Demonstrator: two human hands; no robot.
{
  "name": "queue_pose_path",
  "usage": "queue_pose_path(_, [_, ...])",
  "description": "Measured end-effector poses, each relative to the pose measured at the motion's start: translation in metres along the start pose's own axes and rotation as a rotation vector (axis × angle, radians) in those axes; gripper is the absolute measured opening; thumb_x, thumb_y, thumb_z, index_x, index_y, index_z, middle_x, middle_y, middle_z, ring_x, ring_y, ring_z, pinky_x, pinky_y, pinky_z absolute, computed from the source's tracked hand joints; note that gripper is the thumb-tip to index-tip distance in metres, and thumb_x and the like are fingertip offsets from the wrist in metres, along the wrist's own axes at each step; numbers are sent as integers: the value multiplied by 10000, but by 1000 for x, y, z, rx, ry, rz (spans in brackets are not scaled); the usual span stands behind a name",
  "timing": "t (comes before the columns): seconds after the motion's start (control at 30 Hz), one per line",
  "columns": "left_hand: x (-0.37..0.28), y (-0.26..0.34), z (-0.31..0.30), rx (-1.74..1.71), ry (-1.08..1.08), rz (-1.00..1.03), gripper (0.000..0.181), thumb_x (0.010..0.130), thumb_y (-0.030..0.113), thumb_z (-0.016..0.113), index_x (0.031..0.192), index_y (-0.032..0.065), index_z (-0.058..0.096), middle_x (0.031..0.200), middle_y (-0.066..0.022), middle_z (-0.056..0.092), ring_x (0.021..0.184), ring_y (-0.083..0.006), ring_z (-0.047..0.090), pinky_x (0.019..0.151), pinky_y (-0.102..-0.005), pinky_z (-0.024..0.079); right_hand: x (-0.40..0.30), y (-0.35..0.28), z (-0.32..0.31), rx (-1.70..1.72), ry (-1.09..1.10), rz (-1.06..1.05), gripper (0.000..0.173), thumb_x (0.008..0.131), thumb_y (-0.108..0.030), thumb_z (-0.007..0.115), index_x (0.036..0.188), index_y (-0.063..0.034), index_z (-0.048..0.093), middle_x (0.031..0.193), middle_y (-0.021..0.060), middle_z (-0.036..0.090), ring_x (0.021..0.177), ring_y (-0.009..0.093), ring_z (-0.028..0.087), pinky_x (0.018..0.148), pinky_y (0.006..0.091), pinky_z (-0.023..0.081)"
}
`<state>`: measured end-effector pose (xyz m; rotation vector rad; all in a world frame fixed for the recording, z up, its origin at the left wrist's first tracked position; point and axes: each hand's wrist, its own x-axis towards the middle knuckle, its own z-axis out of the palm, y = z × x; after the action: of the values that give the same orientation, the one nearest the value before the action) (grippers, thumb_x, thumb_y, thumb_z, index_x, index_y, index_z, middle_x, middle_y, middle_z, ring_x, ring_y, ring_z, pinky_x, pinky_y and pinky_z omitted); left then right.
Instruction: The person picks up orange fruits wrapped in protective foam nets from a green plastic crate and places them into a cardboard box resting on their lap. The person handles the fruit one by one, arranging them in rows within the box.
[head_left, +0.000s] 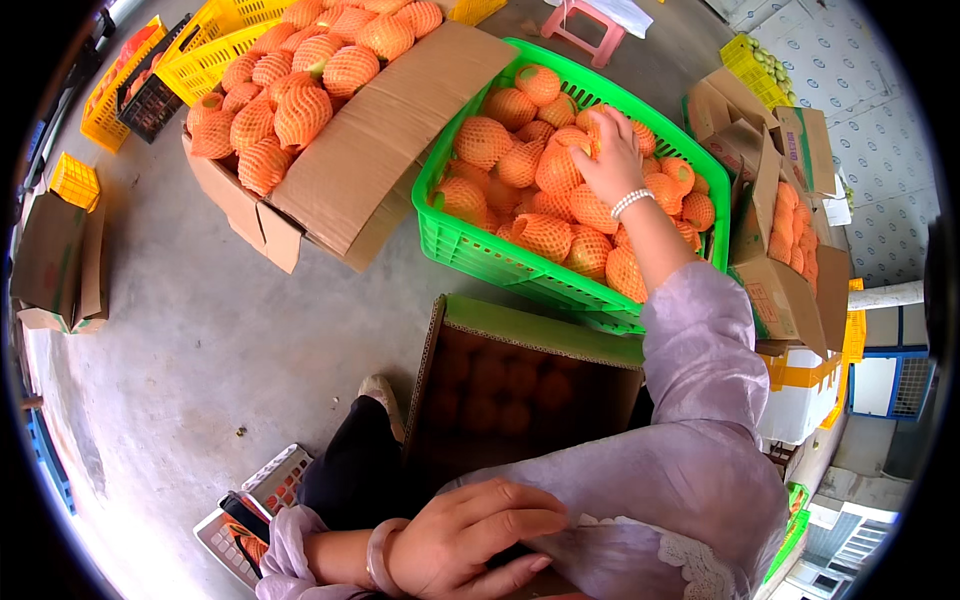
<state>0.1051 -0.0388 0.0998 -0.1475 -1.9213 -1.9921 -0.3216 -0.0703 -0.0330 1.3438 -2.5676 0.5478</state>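
In the head view, my right hand (615, 161) reaches into a green plastic crate (517, 274). Its fingers and thumb spread over orange foam-netted fruit (562, 171); whether it grips a piece cannot be told. A beaded bracelet (631, 202) circles that wrist. Below the crate, right before me, stands an open cardboard box (540, 330) with rows of round fruit in its shadowed inside. My left hand (469, 536) hovers near my lap with thumb and fingers apart and nothing visible in it. A pale bangle (381, 559) is on the left wrist.
Upper left, a cardboard box (232, 195) is heaped with netted fruit, its wide flap reaching the crate. Yellow crates (180, 71) stand beyond. Cardboard boxes (780, 296) line the right. A pink stool (592, 34) is at the top, a white basket (225, 540) lower left.
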Motion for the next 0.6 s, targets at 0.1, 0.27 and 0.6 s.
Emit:
queue_pose_path(0.1, [11, -10, -11, -212, 164, -26, 191, 948, 54, 515, 1115, -10, 582, 1056, -108, 597, 913, -179, 564, 822, -307, 455, 56, -12, 41, -62, -92, -36, 565, 835, -306, 649, 1351, -158, 473, 1489, 43, 360, 1362, 293, 333, 1119, 466, 268])
queue_pose_path(0.27, [9, -27, -31, -382, 218, -260, 243, 943, 81, 575, 1172, 1, 567, 1132, -91, 594, 993, -177, 590, 855, -298, 483, 103, -42, 105, -482, -296, -390, 530, 875, -156, 567, 1392, -164, 451, 1507, -11, 371, 1408, 182, 304, 1152, 426, 247])
queue_pose_path(0.6, [8, -57, -35, -715, 358, -392, 228, 948, 47, 500, 1159, -20, 553, 1159, -137, 535, 919, -181, 534, 826, -312, 434, 142, -64, 186, -809, -451, -262, 418, 962, -312, 474, 1370, -230, 516, 1462, -23, 394, 1375, 225, 303, 1153, 536, 159])
